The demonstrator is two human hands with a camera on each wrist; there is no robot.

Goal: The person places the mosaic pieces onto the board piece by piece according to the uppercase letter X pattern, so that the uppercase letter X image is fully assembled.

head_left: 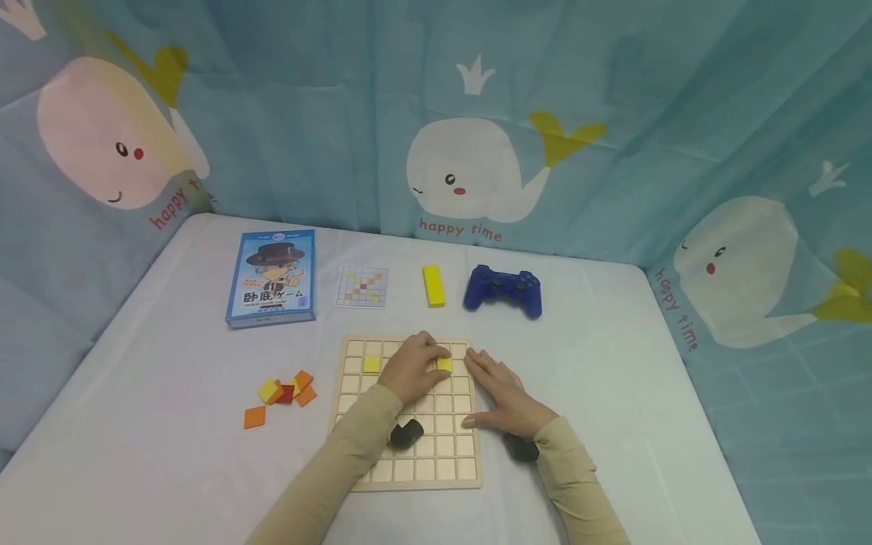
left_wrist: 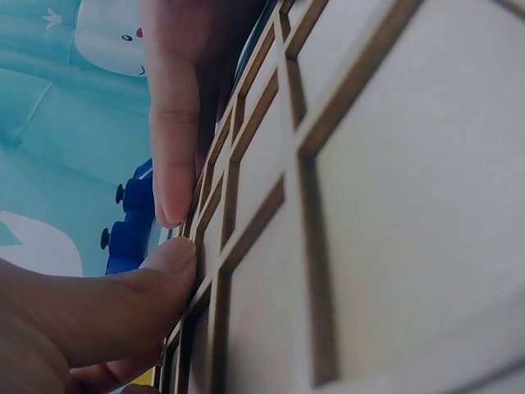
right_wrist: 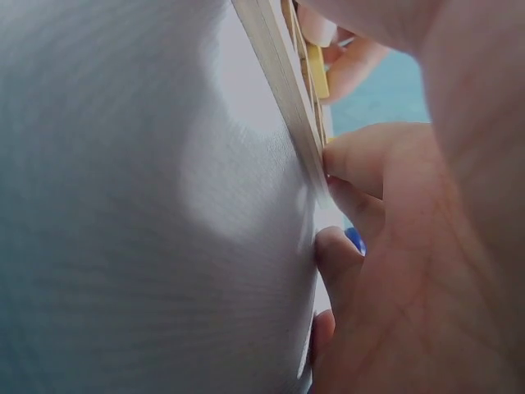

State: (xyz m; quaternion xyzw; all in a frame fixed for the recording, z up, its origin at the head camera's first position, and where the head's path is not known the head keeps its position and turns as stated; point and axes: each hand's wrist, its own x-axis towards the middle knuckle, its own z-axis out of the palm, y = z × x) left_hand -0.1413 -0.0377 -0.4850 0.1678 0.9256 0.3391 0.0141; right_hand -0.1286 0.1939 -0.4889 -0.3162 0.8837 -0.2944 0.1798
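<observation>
A light wooden grid board (head_left: pixel 424 484) lies on the white table. My left hand (head_left: pixel 412 369) reaches over it and pinches a yellow square tile (head_left: pixel 444 364) between thumb and fingers at a square near the top right. The same tile (right_wrist: pixel 318 72) shows tilted on edge in the right wrist view. Another yellow tile (head_left: pixel 371 365) sits in a square near the upper left. Spread along the board's right edge, my right hand (head_left: pixel 507 401) rests with fingers extended, its index fingertip and thumb touching the frame. Left of the board lie several loose orange, yellow and red tiles (head_left: pixel 255 417).
Behind the board stand a blue game box (head_left: pixel 272 280), a printed grid card (head_left: pixel 362 288), a yellow block (head_left: pixel 433 286) and a blue game controller (head_left: pixel 503 291). A blue curtain (head_left: pixel 327 151) with whale prints hangs around the table.
</observation>
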